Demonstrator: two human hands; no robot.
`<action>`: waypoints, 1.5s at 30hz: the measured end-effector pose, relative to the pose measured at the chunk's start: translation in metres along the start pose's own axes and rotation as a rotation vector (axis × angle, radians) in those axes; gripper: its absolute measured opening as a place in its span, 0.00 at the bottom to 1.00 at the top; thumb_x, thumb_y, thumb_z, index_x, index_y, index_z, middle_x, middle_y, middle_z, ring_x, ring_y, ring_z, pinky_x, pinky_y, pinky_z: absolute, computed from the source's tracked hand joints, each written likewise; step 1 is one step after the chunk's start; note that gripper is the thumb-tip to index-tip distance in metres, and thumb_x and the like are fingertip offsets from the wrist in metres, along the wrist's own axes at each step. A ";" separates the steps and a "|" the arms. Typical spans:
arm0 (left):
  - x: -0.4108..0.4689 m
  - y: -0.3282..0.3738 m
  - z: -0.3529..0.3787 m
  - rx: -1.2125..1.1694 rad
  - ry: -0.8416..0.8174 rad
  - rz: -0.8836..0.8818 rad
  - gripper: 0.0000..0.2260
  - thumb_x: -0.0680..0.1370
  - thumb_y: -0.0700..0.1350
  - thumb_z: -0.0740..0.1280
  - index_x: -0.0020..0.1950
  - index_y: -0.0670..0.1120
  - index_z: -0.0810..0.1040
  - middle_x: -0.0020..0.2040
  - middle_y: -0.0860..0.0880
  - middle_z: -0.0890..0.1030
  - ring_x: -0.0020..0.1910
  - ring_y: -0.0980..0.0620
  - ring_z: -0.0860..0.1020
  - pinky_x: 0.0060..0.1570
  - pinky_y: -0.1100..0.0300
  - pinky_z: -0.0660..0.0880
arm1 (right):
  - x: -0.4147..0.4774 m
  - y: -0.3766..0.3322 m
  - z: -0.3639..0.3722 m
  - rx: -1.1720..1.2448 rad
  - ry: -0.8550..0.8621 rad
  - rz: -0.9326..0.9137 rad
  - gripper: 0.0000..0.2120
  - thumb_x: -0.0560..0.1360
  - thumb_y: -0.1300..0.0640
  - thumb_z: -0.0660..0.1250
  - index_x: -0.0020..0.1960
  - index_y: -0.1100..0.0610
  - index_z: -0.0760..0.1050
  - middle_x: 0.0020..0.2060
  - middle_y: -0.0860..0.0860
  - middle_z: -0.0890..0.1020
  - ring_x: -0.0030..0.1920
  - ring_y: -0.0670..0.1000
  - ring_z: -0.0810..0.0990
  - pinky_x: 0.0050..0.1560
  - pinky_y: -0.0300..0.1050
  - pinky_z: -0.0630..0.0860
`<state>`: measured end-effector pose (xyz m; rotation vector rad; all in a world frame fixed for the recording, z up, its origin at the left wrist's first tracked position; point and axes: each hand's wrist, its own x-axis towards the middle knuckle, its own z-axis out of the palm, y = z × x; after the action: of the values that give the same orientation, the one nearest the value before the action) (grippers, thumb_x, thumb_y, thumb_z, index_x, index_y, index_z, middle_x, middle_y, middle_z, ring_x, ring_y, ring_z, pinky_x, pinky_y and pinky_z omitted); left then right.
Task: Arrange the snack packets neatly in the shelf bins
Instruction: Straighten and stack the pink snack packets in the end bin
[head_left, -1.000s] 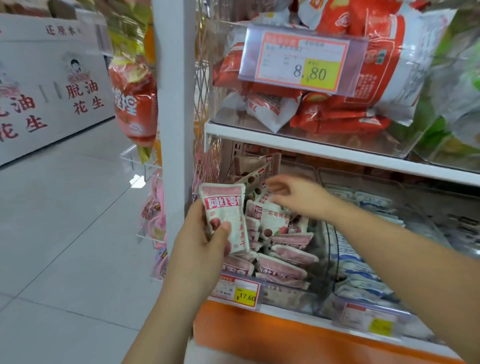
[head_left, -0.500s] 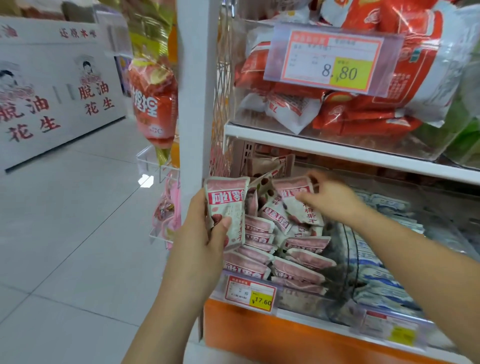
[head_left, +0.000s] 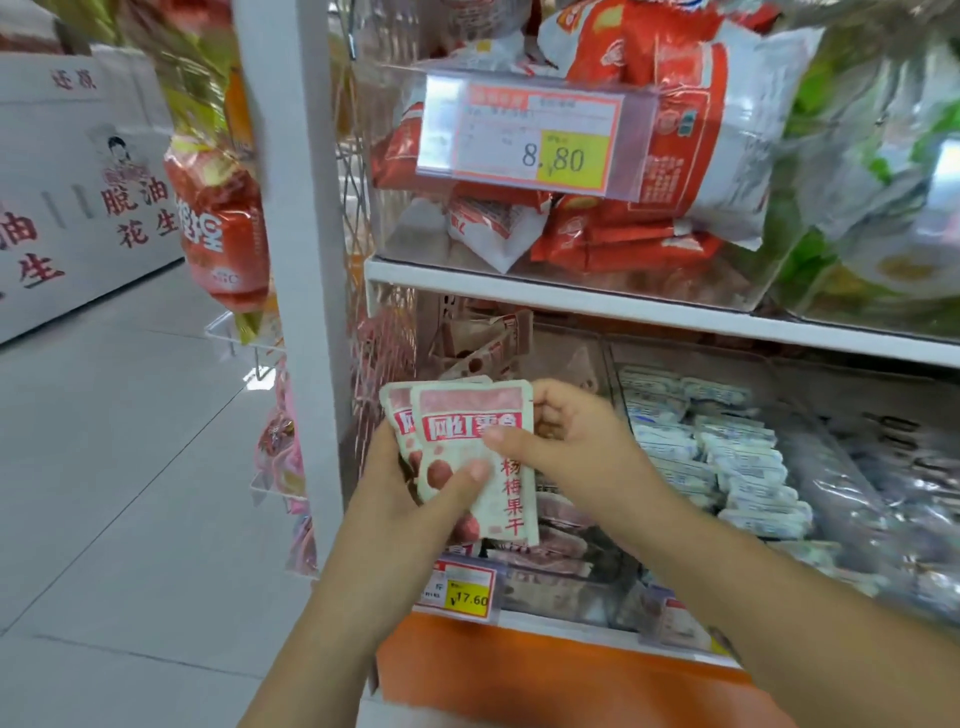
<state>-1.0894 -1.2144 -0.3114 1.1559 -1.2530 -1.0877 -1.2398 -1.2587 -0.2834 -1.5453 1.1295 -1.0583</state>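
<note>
Two pink-and-white snack packets (head_left: 470, 441) are stacked upright, one in front of the other, in front of the lower shelf bin (head_left: 561, 597). My left hand (head_left: 410, 493) grips them from the left, its thumb pressed on the front packet. My right hand (head_left: 566, 447) holds the front packet's right edge, thumb on its face. More packets of the same kind (head_left: 550, 551) lie piled in the bin beneath, and a few stand at its back (head_left: 488, 343).
The neighbouring clear bin (head_left: 722, 457) holds blue-and-white packets. The upper shelf (head_left: 597, 304) carries red-and-white bags behind an 8.80 price tag (head_left: 535, 145). A white post (head_left: 306, 291) stands left, with hanging bags (head_left: 223, 228) beside it. Tiled aisle floor lies to the left.
My right hand picked a packet out of the bin and brought it left against the one in my left hand. Both hands now hold the pair together.
</note>
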 end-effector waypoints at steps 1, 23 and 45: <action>0.000 0.001 -0.003 0.023 0.038 0.031 0.17 0.72 0.50 0.70 0.59 0.59 0.72 0.49 0.62 0.82 0.46 0.63 0.81 0.40 0.69 0.77 | 0.005 -0.001 -0.002 0.007 -0.015 0.001 0.06 0.72 0.59 0.71 0.48 0.54 0.78 0.38 0.45 0.84 0.39 0.41 0.82 0.39 0.34 0.78; 0.018 -0.021 -0.066 0.209 0.344 0.112 0.12 0.75 0.42 0.69 0.52 0.48 0.67 0.53 0.59 0.81 0.51 0.59 0.80 0.45 0.60 0.80 | 0.093 0.015 -0.020 -0.872 -0.068 -0.082 0.06 0.75 0.56 0.67 0.50 0.49 0.81 0.42 0.46 0.82 0.40 0.51 0.81 0.38 0.41 0.77; 0.005 0.005 -0.028 0.212 0.367 0.407 0.20 0.73 0.43 0.71 0.53 0.61 0.65 0.48 0.73 0.76 0.48 0.71 0.77 0.41 0.78 0.72 | 0.087 0.048 -0.052 -1.652 -0.073 -0.107 0.10 0.76 0.45 0.61 0.53 0.43 0.79 0.56 0.45 0.78 0.59 0.51 0.71 0.60 0.49 0.66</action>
<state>-1.0612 -1.2179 -0.3051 1.1294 -1.2559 -0.4266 -1.2804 -1.3606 -0.3085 -2.7892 2.0328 0.1574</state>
